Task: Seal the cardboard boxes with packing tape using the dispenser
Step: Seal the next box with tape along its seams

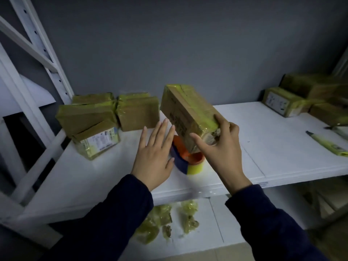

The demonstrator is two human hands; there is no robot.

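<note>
My right hand grips the near end of a taped cardboard box, holding it tilted above the white shelf. Yellowish tape wraps the box's edges, and torn tape shows at the gripped end. Just below the box lies the tape dispenser, orange and blue with a yellow tape roll. My left hand hovers flat with spread fingers beside the box and over the dispenser's left side, holding nothing.
Several taped boxes stand at the shelf's back left, more at the far right. A yellow utility knife lies at the right. Crumpled tape scraps sit on the lower shelf. White rack uprights rise at left.
</note>
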